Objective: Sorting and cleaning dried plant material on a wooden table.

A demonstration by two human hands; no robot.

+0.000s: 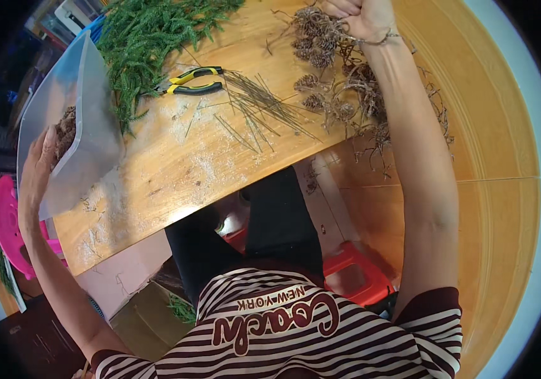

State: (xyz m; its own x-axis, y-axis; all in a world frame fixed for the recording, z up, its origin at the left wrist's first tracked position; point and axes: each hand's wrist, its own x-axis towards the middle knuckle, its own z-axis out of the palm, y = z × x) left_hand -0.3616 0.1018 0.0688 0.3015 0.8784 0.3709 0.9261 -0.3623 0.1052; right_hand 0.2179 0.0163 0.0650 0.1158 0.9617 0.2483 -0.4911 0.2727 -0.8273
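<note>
My left hand is at the far left, beside the translucent plastic bin, its fingers curled against brown pine cones at the bin's rim. Part of its grip is hidden. At the top edge, my right hand is closed over the stems of a bunch of dried pine cones; some fingers fall outside the picture. More pine cones on twiggy stems lie under and beside my right forearm.
Yellow-and-black pliers lie near loose thin wire-like stems. Green artificial sprigs heap at the back left. White flecks dust the wooden table. Below it are a red stool and a cardboard box; a pink chair stands left.
</note>
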